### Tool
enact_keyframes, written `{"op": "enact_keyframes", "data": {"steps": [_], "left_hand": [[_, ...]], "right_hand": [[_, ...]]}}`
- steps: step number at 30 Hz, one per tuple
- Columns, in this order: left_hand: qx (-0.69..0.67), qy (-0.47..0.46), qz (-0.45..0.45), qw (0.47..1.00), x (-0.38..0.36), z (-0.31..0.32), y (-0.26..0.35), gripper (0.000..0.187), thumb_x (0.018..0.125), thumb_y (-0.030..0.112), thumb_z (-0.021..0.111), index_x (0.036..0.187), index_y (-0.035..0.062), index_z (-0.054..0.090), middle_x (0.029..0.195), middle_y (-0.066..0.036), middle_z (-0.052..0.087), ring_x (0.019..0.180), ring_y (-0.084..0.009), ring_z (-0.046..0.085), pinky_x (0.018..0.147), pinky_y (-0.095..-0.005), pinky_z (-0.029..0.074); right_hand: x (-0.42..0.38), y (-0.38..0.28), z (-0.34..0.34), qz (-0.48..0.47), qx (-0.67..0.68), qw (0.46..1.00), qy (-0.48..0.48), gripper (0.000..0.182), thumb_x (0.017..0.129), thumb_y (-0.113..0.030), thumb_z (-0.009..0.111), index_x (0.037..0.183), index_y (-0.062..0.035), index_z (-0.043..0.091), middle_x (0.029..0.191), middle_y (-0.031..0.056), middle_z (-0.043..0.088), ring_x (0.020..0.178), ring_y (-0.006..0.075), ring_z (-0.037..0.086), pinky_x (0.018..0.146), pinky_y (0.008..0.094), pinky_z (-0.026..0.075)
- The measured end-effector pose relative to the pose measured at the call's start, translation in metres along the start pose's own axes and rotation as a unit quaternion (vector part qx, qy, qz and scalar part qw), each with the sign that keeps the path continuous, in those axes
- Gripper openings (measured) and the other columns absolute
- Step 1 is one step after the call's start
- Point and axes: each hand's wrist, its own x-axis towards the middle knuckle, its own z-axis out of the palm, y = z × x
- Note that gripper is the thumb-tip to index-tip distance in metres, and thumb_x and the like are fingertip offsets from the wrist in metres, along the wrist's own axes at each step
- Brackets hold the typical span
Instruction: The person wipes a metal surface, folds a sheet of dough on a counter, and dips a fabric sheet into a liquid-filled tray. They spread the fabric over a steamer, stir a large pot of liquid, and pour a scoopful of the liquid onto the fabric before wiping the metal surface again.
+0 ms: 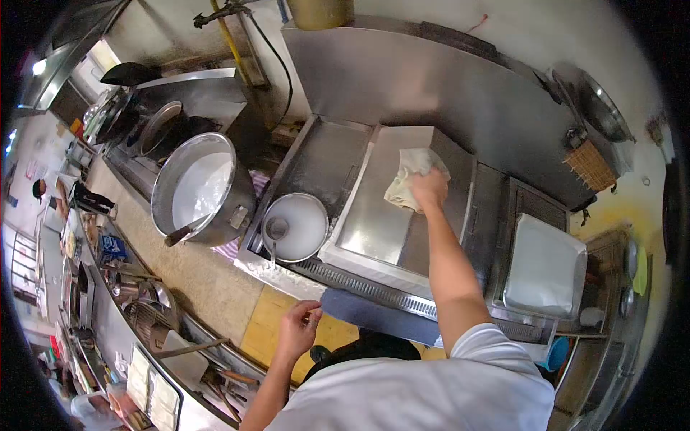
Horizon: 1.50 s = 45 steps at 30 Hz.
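While right grip [430,189] clamps cloth [410,167] on steel cover [370,231], basin [293,260] stands beside; left grip [300,327] closure unclear.

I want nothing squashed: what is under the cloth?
The cloth lies on the shiny metal box, with the right hand on it. The patch it covers is hidden, so I can't tell whether anything is there.

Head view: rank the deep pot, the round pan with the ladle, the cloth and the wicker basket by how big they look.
Deep pot
Round pan and cloth: too alike to rank
Wicker basket
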Motion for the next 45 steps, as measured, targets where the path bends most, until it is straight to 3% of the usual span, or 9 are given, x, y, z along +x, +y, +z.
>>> {"op": "enact_keyframes", "data": {"steps": [8, 14, 18, 23, 27, 29, 33, 36, 45], "left_hand": [[-0.04, 0.067, 0.001, 0.997, -0.026, -0.025, -0.028, 0.017, 0.097, 0.011, 0.07, 0.111, 0.0035, 0.073, 0.108, -0.012, 0.071, 0.08, -0.0181, 0.065, 0.071, -0.031, 0.054], [-0.03, 0.147, 0.058, 0.987, -0.057, -0.063, -0.024, 0.021, 0.095, 0.003, 0.069, 0.117, 0.0024, 0.069, 0.111, -0.011, 0.068, 0.077, -0.0156, 0.063, 0.071, -0.0294, 0.053], [0.004, 0.222, 0.093, 0.971, -0.095, -0.106, -0.026, 0.024, 0.094, -0.002, 0.067, 0.117, 0.0012, 0.068, 0.115, -0.012, 0.066, 0.078, -0.0162, 0.064, 0.07, -0.0293, 0.053], [0.052, 0.348, 0.095, 0.931, -0.183, -0.164, -0.037, 0.026, 0.091, -0.005, 0.068, 0.117, -0.0003, 0.067, 0.107, -0.012, 0.067, 0.074, -0.0164, 0.063, 0.07, -0.029, 0.052], [0.041, 0.445, 0.042, 0.894, -0.275, -0.2, -0.078, 0.023, 0.096, -0.003, 0.064, 0.118, -0.0012, 0.068, 0.106, -0.007, 0.069, 0.078, -0.0108, 0.057, 0.073, -0.0253, 0.049], [0.031, 0.487, 0.015, 0.873, -0.322, -0.209, -0.103, 0.02, 0.1, 0.002, 0.062, 0.119, -0.0027, 0.067, 0.105, -0.005, 0.069, 0.083, -0.0104, 0.06, 0.074, -0.0241, 0.049], [-0.072, 0.571, -0.043, 0.816, -0.407, -0.211, -0.128, 0.022, 0.094, -0.005, 0.064, 0.115, -0.0009, 0.069, 0.101, -0.008, 0.069, 0.074, -0.011, 0.06, 0.072, -0.0276, 0.051], [0.017, 0.616, -0.092, 0.782, -0.462, -0.207, -0.143, 0.022, 0.095, 0.001, 0.065, 0.116, 0.0002, 0.07, 0.103, -0.013, 0.072, 0.081, -0.018, 0.069, 0.078, -0.0352, 0.055], [-0.009, 0.756, -0.206, 0.621, -0.557, -0.155, -0.16, 0.025, 0.09, 0.0, 0.071, 0.115, 0.0009, 0.071, 0.105, -0.014, 0.072, 0.074, -0.019, 0.068, 0.069, -0.0311, 0.056]], "right_hand": [[-0.053, -0.03, -0.044, -0.123, 0.046, 0.985, 0.114, 0.039, 0.084, -0.03, 0.069, 0.105, 0.0019, 0.067, 0.104, 0.0284, 0.071, 0.098, 0.0481, 0.068, 0.089, 0.0543, 0.052], [-0.138, -0.114, -0.12, -0.241, 0.101, 0.952, 0.158, 0.034, 0.083, -0.028, 0.074, 0.097, 0.002, 0.065, 0.089, 0.0252, 0.071, 0.088, 0.046, 0.069, 0.077, 0.0508, 0.053], [-0.214, -0.163, -0.138, -0.38, 0.177, 0.886, 0.199, 0.029, 0.083, -0.024, 0.077, 0.094, -0.0015, 0.063, 0.086, 0.023, 0.068, 0.081, 0.0464, 0.067, 0.072, 0.0508, 0.053], [-0.329, -0.212, -0.148, -0.486, 0.26, 0.822, 0.141, 0.03, 0.08, -0.02, 0.08, 0.086, -0.0042, 0.056, 0.081, 0.0187, 0.062, 0.077, 0.0435, 0.065, 0.067, 0.0511, 0.051], [-0.422, -0.244, -0.138, -0.599, 0.306, 0.733, 0.101, 0.033, 0.078, -0.019, 0.084, 0.079, -0.0036, 0.054, 0.071, 0.0159, 0.056, 0.065, 0.0376, 0.059, 0.058, 0.0441, 0.046], [-0.465, -0.253, -0.129, -0.651, 0.293, 0.697, 0.06, 0.031, 0.078, -0.018, 0.082, 0.083, -0.0052, 0.054, 0.076, 0.014, 0.057, 0.069, 0.0363, 0.061, 0.06, 0.0446, 0.048], [-0.569, -0.277, -0.1, -0.736, 0.308, 0.602, -0.025, 0.028, 0.078, -0.019, 0.078, 0.087, -0.0059, 0.055, 0.079, 0.0125, 0.059, 0.073, 0.0359, 0.065, 0.062, 0.0456, 0.052], [-0.652, -0.286, -0.075, -0.781, 0.301, 0.54, -0.083, 0.026, 0.077, -0.018, 0.078, 0.087, -0.0057, 0.057, 0.078, 0.0126, 0.059, 0.071, 0.0357, 0.065, 0.061, 0.0451, 0.053], [-0.861, -0.268, 0.024, -0.844, 0.284, 0.31, -0.332, 0.025, 0.076, -0.016, 0.078, 0.087, -0.0055, 0.059, 0.082, 0.015, 0.063, 0.075, 0.0381, 0.066, 0.065, 0.0472, 0.053]]}}
